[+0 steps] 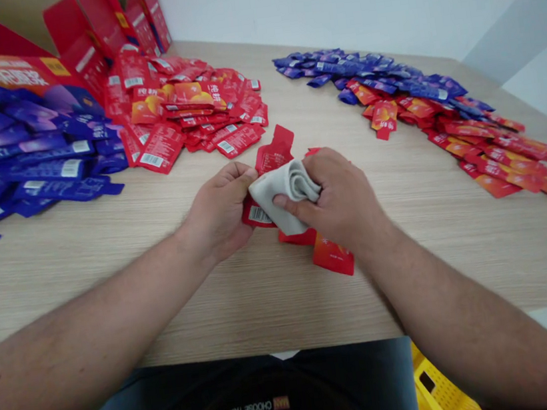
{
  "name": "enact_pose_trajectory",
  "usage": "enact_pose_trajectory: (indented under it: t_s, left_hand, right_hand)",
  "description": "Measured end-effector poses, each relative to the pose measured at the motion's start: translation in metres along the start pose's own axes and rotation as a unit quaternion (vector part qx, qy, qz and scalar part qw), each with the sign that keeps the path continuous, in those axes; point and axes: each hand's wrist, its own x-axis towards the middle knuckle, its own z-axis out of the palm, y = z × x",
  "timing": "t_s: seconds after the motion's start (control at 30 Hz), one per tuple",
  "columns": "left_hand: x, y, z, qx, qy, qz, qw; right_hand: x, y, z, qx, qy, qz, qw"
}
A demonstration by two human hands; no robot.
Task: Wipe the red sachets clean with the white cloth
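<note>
A red pouch (275,154) with a white barcode label is pinched at its left side by my left hand (221,212). My right hand (346,199) grips a folded whitish cloth (279,194), rolled at its far end, and holds it over the pouch's face, hiding much of it. The cloth's left corner reaches my left thumb. Under and beside my right hand lie a few more red-orange pouches (333,254), partly covered by the hand and cloth.
Blue pouches (34,149) are heaped at the left, beside a pile of red pouches (190,108). Red boxes (94,33) stand behind them. A long row of blue (371,68) and red pouches (492,146) runs along the right. A yellow basket (443,384) is below the table edge.
</note>
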Motion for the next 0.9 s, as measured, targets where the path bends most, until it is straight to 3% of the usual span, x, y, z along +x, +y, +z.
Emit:
enact_pose_trajectory:
  t_s: [0.13,0.23,0.3,0.43,0.5,0.6,0.63,0.77,0.9]
  left_hand:
    - [-0.001,0.0,0.0,0.027,0.015,-0.032,0.999]
    - [0.0,-0.001,0.0,0.022,0.01,-0.037,0.999]
    - [0.001,-0.002,-0.001,0.008,-0.001,-0.035,0.999]
    - [0.0,-0.005,-0.001,0.0,-0.025,-0.046,0.999]
    - [0.0,-0.007,-0.002,0.003,-0.038,-0.055,0.998]
    - [0.002,-0.008,-0.004,0.008,-0.03,-0.058,0.998]
    - [0.004,-0.008,-0.005,0.009,-0.019,-0.056,0.998]
    - [0.008,-0.005,-0.01,0.006,0.006,-0.024,1.0]
    - [0.01,0.001,-0.015,0.006,0.001,0.013,1.0]
  right_hand:
    - [-0.003,-0.005,0.003,0.014,-0.132,-0.064,0.989]
    - [-0.001,0.0,-0.001,0.023,-0.159,-0.072,0.984]
    - [0.003,0.009,-0.008,0.01,-0.112,-0.048,0.992]
    - [0.011,0.023,-0.02,-0.047,0.073,0.073,0.994]
    - [0.012,0.023,-0.019,-0.032,0.061,0.071,0.995]
    - [0.011,0.023,-0.012,0.009,-0.054,0.003,0.999]
    - [0.011,0.024,-0.011,0.002,-0.051,0.01,0.999]
    - [0.015,0.041,-0.017,-0.072,0.105,0.131,0.983]
    - [0.017,0.05,-0.026,-0.063,0.141,0.145,0.977]
